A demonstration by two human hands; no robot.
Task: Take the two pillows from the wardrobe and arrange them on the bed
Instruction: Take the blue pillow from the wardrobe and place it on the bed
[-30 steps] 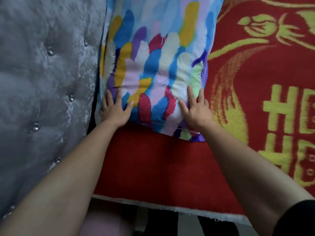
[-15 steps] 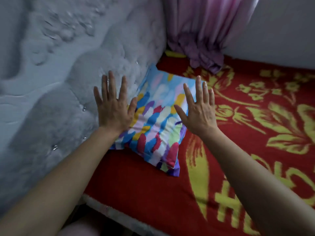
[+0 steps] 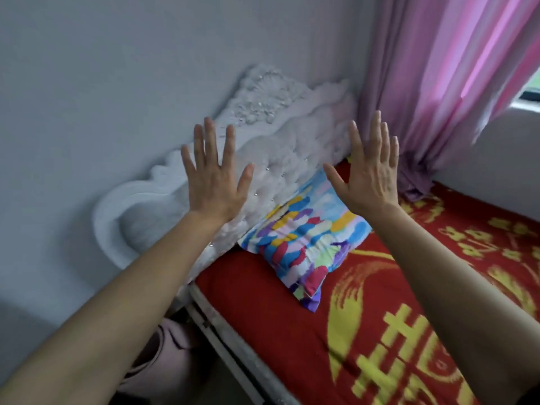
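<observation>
- Hovering above the pillow [image 3: 304, 238], left hand [image 3: 214, 182] and right hand [image 3: 369, 173] are spread flat, fingers splayed, holding nothing.
- Pillow lies on the red bed [image 3: 263, 299], its top edge leaning on the headboard [image 3: 280, 159].
- My read: square it to the headboard, smooth the creased cover, then fetch more.
- Only 1 pillow surface shows clearly; a 2nd may sit under it, hard to tell.
- Wardrobe is out of view.

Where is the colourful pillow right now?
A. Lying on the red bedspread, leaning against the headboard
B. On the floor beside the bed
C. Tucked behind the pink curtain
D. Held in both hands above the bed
A: the colourful pillow lies on the red bedspread with its far edge against the white headboard, while the left hand and right hand are raised, open and empty.
</observation>
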